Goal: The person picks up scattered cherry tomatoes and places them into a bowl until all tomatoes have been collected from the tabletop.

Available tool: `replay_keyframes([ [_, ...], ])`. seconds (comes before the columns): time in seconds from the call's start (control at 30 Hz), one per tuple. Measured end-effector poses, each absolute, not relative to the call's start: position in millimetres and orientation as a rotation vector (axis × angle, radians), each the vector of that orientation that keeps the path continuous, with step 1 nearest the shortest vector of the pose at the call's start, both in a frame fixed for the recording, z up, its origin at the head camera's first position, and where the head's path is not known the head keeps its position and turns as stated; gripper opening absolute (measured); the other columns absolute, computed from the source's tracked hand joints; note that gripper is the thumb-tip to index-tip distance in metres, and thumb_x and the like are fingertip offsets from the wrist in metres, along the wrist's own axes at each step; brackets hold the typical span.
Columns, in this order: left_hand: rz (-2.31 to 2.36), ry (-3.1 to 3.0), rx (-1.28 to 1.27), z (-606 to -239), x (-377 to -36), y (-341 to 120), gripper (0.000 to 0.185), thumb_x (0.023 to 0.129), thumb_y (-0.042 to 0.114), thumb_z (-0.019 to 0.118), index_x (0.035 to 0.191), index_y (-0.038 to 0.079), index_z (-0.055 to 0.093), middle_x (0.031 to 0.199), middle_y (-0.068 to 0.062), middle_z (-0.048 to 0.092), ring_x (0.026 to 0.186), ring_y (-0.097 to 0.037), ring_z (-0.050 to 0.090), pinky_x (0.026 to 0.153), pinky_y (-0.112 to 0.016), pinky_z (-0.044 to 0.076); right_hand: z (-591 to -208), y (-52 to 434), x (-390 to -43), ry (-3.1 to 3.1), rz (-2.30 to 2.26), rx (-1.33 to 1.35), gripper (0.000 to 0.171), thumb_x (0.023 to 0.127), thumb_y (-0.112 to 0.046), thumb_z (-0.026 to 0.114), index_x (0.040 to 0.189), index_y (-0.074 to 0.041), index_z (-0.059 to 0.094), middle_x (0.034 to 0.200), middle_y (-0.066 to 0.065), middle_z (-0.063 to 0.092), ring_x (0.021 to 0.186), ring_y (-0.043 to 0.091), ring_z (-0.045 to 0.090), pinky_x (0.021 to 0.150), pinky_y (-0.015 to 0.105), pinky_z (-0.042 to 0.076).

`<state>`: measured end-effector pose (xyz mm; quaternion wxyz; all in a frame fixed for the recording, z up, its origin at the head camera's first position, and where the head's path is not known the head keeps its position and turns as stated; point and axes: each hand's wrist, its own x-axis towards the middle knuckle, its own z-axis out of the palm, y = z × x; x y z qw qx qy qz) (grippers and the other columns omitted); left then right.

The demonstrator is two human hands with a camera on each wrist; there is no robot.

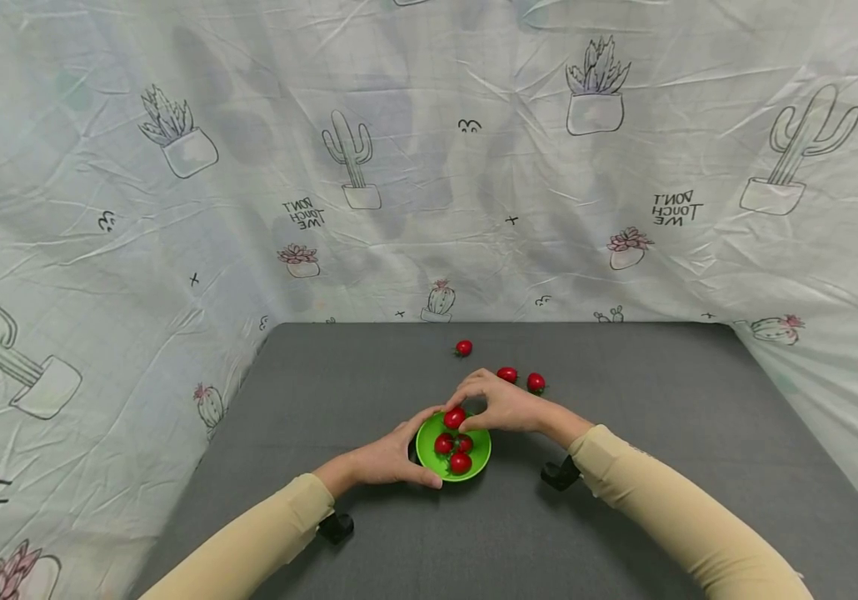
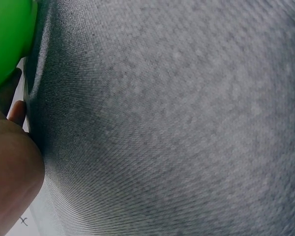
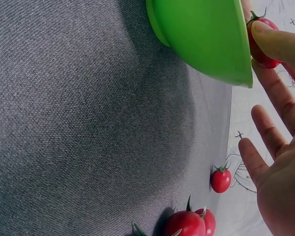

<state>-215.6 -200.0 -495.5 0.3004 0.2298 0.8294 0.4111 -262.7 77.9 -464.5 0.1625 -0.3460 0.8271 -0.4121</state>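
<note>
A small green bowl (image 1: 479, 465) stands on the grey table mat (image 1: 624, 400) and holds three cherry tomatoes (image 1: 461, 462). My left hand (image 1: 387, 458) grips the bowl's left rim, thumb on the near edge. In the left wrist view only the bowl's edge (image 2: 7, 39) and part of that hand (image 2: 10, 167) show. My right hand (image 1: 477, 408) pinches another cherry tomato (image 1: 455, 417) just over the bowl's far rim. From the right wrist, the tomato (image 3: 259, 42) sits at the fingertips (image 3: 280, 44) beside the bowl (image 3: 201, 34).
Three loose tomatoes lie on the mat beyond the bowl: one far back (image 1: 463, 347), two to the right (image 1: 507, 375) (image 1: 536, 382). A cloth printed with cacti (image 1: 429, 167) walls in the back and both sides.
</note>
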Motion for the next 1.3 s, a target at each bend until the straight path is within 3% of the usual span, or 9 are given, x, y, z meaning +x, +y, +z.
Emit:
replay_keyframes([
  [0.33,1.113,2.188,0.639,-495.2,-216.2,-200.2,0.108,0.084,0.049,0.083,0.163,0.038,0.010,0.165,-0.006,0.018,0.149,-0.028,0.021,0.113,-0.061,0.026,-463.2,78.7,-264.0,2.362,-1.181,-1.014,0.035,0.090,-0.021,0.082,0.124,-0.021,0.075,0.120,-0.013,0.063,0.123,0.018,0.041,0.102,0.050,0.040],
  [0.53,1.111,2.189,0.654,-493.9,-216.7,-200.0,0.106,0.085,0.048,0.082,0.163,0.041,0.010,0.165,-0.005,0.017,0.149,-0.029,0.021,0.113,-0.062,0.026,-459.8,80.7,-263.5,2.362,-1.181,-1.026,0.035,0.090,-0.021,0.082,0.125,-0.020,0.075,0.119,-0.012,0.064,0.123,0.018,0.041,0.102,0.051,0.039],
  [0.73,1.121,2.184,0.665,-493.6,-217.5,-199.9,0.103,0.085,0.047,0.082,0.161,0.047,0.011,0.164,-0.004,0.019,0.149,-0.028,0.021,0.113,-0.062,0.026,-453.1,89.0,-262.8,2.371,-1.203,-1.010,0.035,0.092,-0.022,0.080,0.126,-0.021,0.074,0.122,-0.011,0.065,0.125,0.020,0.041,0.103,0.056,0.038],
  [0.93,1.148,2.175,0.684,-494.0,-218.3,-199.5,0.103,0.086,0.044,0.083,0.162,0.043,0.014,0.160,-0.002,0.026,0.146,-0.027,0.025,0.113,-0.060,0.025,-439.7,106.8,-265.3,2.400,-1.229,-0.973,0.035,0.093,-0.025,0.079,0.128,-0.025,0.072,0.126,-0.007,0.063,0.128,0.023,0.041,0.105,0.062,0.037],
  [1.3,1.163,2.180,0.668,-493.1,-217.0,-198.5,0.106,0.084,0.043,0.085,0.163,0.039,0.015,0.161,-0.002,0.023,0.148,-0.026,0.022,0.113,-0.059,0.025,-422.3,145.7,-269.1,2.526,-1.236,-0.825,0.037,0.093,-0.038,0.077,0.130,-0.032,0.071,0.137,-0.004,0.057,0.133,0.023,0.040,0.099,0.058,0.041],
])
